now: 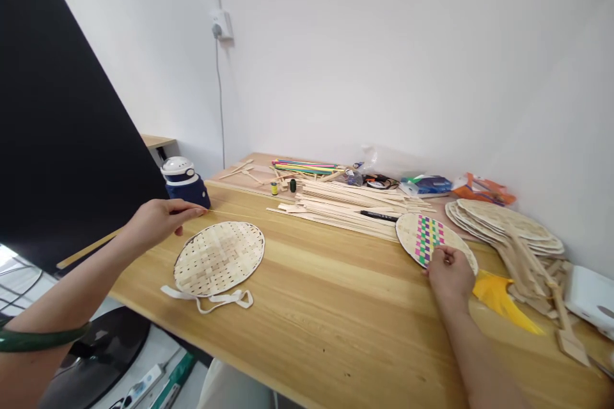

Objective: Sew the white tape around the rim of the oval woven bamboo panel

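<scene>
My left hand (pixel 160 220) is raised at the left with thumb and fingertips pinched on a fine pale thread (pixel 228 213), which runs off to the right and fades from sight. Below it on the table lies a round woven bamboo fan (pixel 220 255), with a loose white ribbon (pixel 225 299) along its near edge. My right hand (pixel 451 275) is closed in a pinch over a second woven fan (pixel 407 230) that has a pink, green, purple and yellow checked strip (pixel 429 233). Whatever its fingertips hold is too small to make out.
Bamboo strips (pixel 336 208) with a black pen (pixel 378 216) lie at the back, near two small thread spools (pixel 293 186). To the right are stacked fans (pixel 508 223), yellow cloth (pixel 503 300) and a white box (pixel 592 300). A blue-and-white bottle (pixel 185 182) stands back left.
</scene>
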### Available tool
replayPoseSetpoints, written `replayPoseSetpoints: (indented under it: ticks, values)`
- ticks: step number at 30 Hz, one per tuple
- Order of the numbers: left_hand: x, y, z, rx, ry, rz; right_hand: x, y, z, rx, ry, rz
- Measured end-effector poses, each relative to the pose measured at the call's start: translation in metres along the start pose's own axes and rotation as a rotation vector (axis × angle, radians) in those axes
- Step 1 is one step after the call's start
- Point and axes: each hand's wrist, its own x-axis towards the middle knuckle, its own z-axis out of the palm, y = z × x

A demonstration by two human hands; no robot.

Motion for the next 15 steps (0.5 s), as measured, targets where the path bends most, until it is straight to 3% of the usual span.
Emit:
replayPoseSetpoints:
  ticks: [8,10,15]
  values:
    - [-0.040,-0.026,-0.015,0.011,-0.106,0.108,-0.009,0.004,0.006,-0.102,-0.101,-0.045]
    - [-0.052,-0.026,-0.014,0.027,-0.088,0.233,-0.007,0.000,-0.001,-0.154,-0.108,-0.059]
    - [-0.085,-0.013,0.003,0.138,0.039,0.714,-0.011,-0.026,-0.031,-0.292,-0.073,-0.159]
